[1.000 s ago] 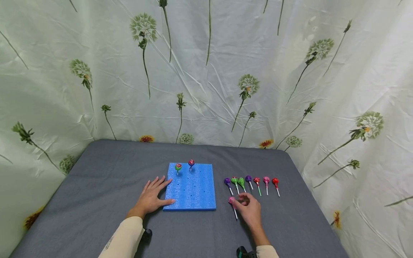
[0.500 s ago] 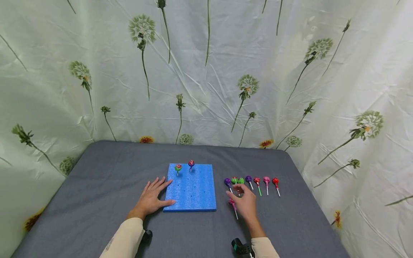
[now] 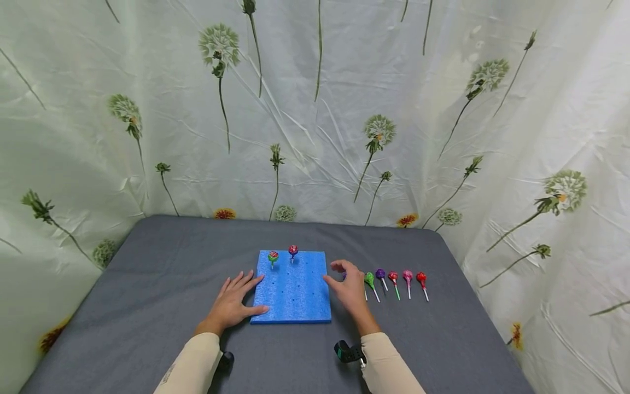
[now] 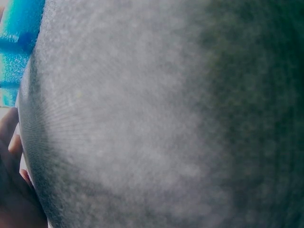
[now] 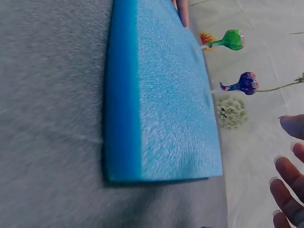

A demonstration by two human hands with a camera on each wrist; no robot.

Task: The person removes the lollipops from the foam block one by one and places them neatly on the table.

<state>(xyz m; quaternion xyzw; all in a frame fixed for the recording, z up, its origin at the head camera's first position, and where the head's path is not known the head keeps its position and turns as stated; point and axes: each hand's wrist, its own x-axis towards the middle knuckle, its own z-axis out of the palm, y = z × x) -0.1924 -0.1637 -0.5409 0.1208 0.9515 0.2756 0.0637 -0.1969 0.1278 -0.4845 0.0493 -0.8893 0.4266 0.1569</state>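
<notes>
A blue foam board (image 3: 305,290) with small holes lies on the grey cloth. Two lollipops stand upright near its far edge: one with a green and red wrapper (image 3: 273,257), one red and purple (image 3: 293,250). My left hand (image 3: 230,306) is spread at the board's left side, fingertips and thumb on its edge. My right hand (image 3: 350,287) hovers by the board's right edge, fingers loosely bent and thumb apart. In the right wrist view nothing shows between the fingers (image 5: 287,175).
Right of the board lies a row of lollipops, among them a green one (image 3: 369,278), a purple one (image 3: 380,273), a pink one (image 3: 407,276) and a red one (image 3: 421,278). My right hand covers part of this row. A flowered curtain (image 3: 315,137) hangs behind the table.
My right hand has moved up and left, from beside the nearer pink lollipop to the board's right edge. That lollipop is now out of sight behind the hand and wrist. My left hand stays put.
</notes>
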